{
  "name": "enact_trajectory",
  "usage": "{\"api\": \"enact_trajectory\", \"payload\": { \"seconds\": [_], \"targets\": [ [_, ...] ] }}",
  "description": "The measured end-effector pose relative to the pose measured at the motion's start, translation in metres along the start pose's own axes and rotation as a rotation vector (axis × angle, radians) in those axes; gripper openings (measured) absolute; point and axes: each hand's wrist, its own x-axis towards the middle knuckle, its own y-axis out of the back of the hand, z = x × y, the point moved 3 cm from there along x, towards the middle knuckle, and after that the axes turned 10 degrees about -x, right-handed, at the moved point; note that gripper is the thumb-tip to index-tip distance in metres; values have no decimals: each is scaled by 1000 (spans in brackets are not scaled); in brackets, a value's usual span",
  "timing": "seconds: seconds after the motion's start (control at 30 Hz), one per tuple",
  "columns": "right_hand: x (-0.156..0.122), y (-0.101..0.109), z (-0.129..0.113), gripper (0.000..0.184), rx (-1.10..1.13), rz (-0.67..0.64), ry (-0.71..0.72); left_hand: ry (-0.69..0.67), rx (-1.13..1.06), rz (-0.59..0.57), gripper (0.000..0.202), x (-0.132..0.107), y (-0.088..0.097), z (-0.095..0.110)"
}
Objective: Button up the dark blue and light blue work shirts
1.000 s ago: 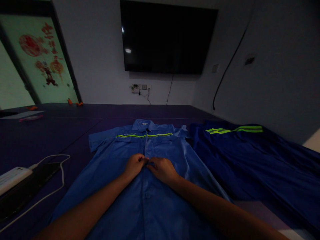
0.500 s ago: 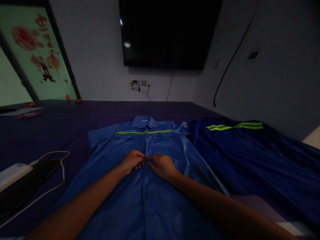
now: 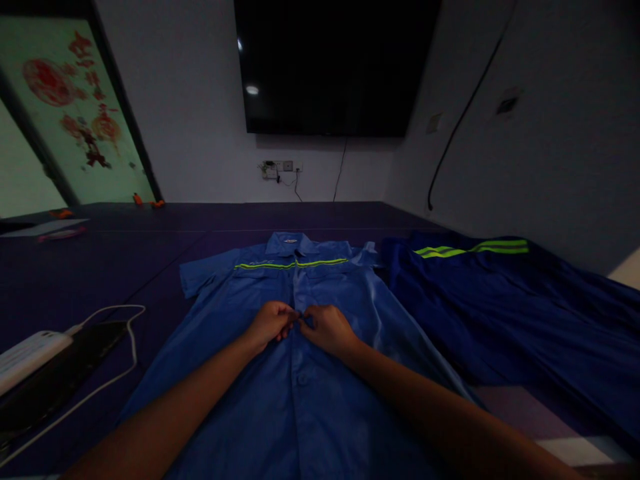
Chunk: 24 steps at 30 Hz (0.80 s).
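Observation:
A blue short-sleeved work shirt (image 3: 330,393) with a yellow-green stripe across the chest lies spread out, collar away from me. Midway down its front placket, my left hand (image 3: 273,325) and my right hand (image 3: 327,328) meet with fingertips pinched on the fabric edge. Whatever button sits between the fingers is hidden by them. Lower on the placket, a button (image 3: 302,379) shows.
To the right lies a dark blue garment (image 3: 480,300) with yellow-green bands. At left, a white power bank (image 3: 33,357) with a white cable rests beside a black phone-like slab (image 3: 85,360). A television (image 3: 335,67) hangs on the far wall.
Both hands stay at the same spot on the placket; the fingers have shifted slightly and the fingertips sit a little differently. The view has moved slightly.

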Motion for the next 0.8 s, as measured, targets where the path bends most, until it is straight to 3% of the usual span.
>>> {"api": "enact_trajectory", "payload": {
  "seconds": [0.23, 0.5, 0.8],
  "targets": [
    [-6, 5, -2, 21, -50, 6, 79, -40, -31, 41, 31, -2, -2, -2],
    [-6, 7, -4, 21, -109, 11, 126, -68, -162, 5, 30, -2, -1, 1],
    [-3, -2, -2, 23, -211, 15, 217, -22, -28, 17, 42, -6, -2, 1]
  ]
}}
